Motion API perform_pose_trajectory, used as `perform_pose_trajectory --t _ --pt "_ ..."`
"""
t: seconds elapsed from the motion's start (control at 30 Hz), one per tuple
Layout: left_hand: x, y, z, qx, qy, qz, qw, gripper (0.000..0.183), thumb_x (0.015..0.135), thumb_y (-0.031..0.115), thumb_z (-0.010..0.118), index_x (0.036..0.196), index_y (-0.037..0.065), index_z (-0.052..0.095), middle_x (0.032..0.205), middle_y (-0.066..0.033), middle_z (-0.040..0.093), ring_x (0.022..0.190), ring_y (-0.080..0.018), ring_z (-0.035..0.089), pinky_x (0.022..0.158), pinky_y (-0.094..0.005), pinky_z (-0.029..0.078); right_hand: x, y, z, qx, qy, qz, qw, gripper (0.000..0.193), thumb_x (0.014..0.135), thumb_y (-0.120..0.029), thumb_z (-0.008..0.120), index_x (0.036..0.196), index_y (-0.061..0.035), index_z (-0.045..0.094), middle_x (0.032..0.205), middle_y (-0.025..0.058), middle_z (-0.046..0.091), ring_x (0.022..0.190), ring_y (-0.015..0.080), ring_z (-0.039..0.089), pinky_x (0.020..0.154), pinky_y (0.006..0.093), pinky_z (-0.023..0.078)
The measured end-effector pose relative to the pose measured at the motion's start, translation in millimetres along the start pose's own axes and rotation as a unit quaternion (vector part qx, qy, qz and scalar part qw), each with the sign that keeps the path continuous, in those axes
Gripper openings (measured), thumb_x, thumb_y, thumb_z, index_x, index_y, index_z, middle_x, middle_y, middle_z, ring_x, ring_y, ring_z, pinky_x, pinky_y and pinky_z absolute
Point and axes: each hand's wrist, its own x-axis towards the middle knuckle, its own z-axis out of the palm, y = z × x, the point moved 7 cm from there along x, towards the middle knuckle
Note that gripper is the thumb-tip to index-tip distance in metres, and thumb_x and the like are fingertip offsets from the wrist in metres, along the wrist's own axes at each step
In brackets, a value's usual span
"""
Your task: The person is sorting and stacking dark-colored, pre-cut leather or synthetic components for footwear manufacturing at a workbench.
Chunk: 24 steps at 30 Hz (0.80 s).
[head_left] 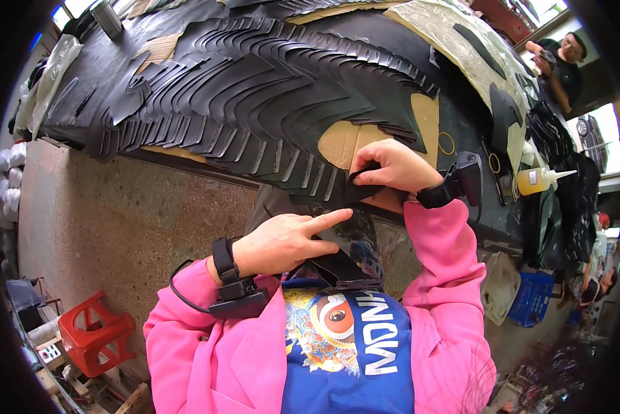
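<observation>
Right hand (387, 168): pinching closed on the edge of a black cut piece (355, 181) at the near counter (89, 76) edge
Left hand (286, 241): hovering close below, index finger extended, gripping nothing
Handling: piece is appearing thin, light, flexible; judged best held by its edge, as it is bending readily
Stock: overlapping black cut pieces (255, 90) are lying fanned in rows, matte, curved and pointed
Underlay: tan cardboard sheet (341, 141) is showing beneath
Nearby: amber squeeze bottle (534, 181) is lying to the right
</observation>
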Motion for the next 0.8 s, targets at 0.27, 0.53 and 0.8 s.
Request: perform_pose_trajectory --t 0.27,0.53,0.8 --pt "3.1 -6.3 3.2 -0.015 -0.014 -0.034 0.999 0.043 0.056 -0.001 0.059 0.097 0.010 0.062 0.138 -0.0153 0.031 0.079 -0.0261 0.059 0.067 -0.0357 0.049 -0.8 -2.4 -1.4 -0.025 0.010 -0.004 1.000 0.016 0.070 -0.011 0.068 0.079 -0.0007 0.061 0.073 0.0098 0.061 0.070 0.0225 0.058 0.064 0.0304 0.044" --pt "4.7 -10.4 7.4 -0.009 -0.022 -0.047 0.999 0.044 0.056 -0.001 0.059 0.098 0.011 0.062 0.139 -0.0147 0.029 0.080 -0.0257 0.059 0.067 -0.0359 0.049 -1.6 -9.0 -2.2 -0.028 0.033 -0.023 0.999 0.016 0.073 -0.013 0.067 0.080 -0.0021 0.059 0.072 0.0102 0.060 0.069 0.0233 0.058 0.062 0.0309 0.044" --pt "4.6 -10.7 8.6 -0.018 -0.023 -0.051 0.998 0.043 0.056 -0.001 0.059 0.097 0.011 0.062 0.139 -0.0155 0.029 0.080 -0.0255 0.060 0.066 -0.0360 0.049 -0.7 -8.4 -2.9 -0.018 0.049 0.007 0.999 0.015 0.076 -0.016 0.061 0.080 -0.0017 0.057 0.073 0.0139 0.059 0.071 0.0286 0.058 0.061 0.0353 0.044"
